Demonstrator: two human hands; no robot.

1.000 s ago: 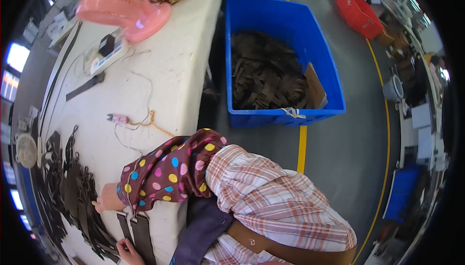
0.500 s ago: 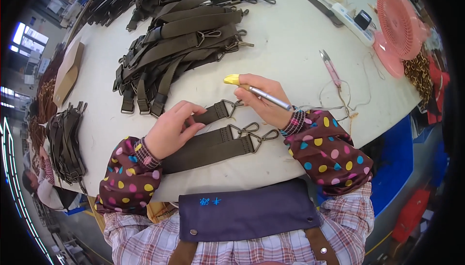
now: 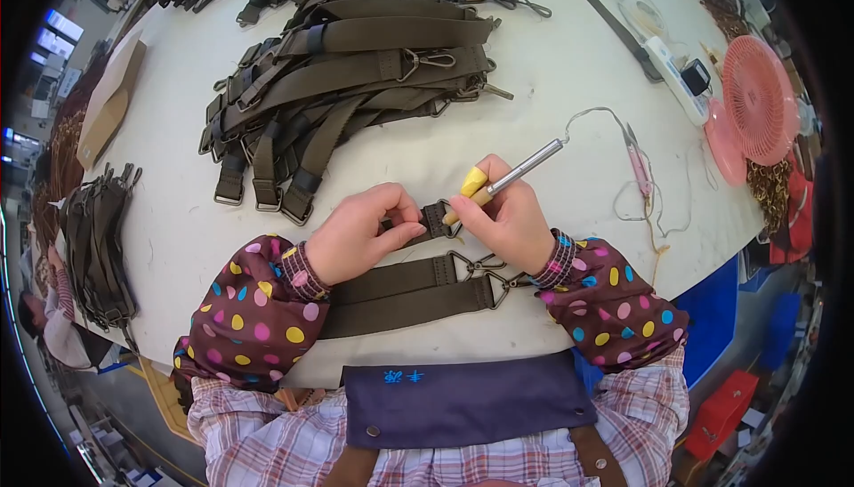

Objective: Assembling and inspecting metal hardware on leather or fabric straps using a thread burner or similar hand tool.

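Observation:
My left hand (image 3: pixel 363 231) is closed, thumb and fingers pinching a dark olive webbing strap (image 3: pixel 433 220) close to its stitched end, which carries a metal ring. Between the fingers of my right hand (image 3: pixel 511 227) is a corded pen-shaped tool (image 3: pixel 532 165) with a silver barrel. Its tan lower end points down at the strap's stitching; whether it touches cannot be told. A yellow cover (image 3: pixel 472 181) wraps one right fingertip. Nearer to me, two more olive straps (image 3: pixel 409 306) lie side by side, with metal rings and snap hooks (image 3: pixel 480 265) at their right ends.
A large heap of olive straps (image 3: pixel 356 69) lies beyond my hands. Pink-handled snips (image 3: pixel 639 171) rest among loose cord at right, near a white power strip (image 3: pixel 678 87) and a pink fan (image 3: pixel 756 91). A strap bundle (image 3: pixel 98 251) and cardboard (image 3: pixel 111 104) are at left.
My right hand has turned the tool so its silver barrel points up and right, its tan end down at the strap. Both hands have come closer together at the strap's end. The view has shifted.

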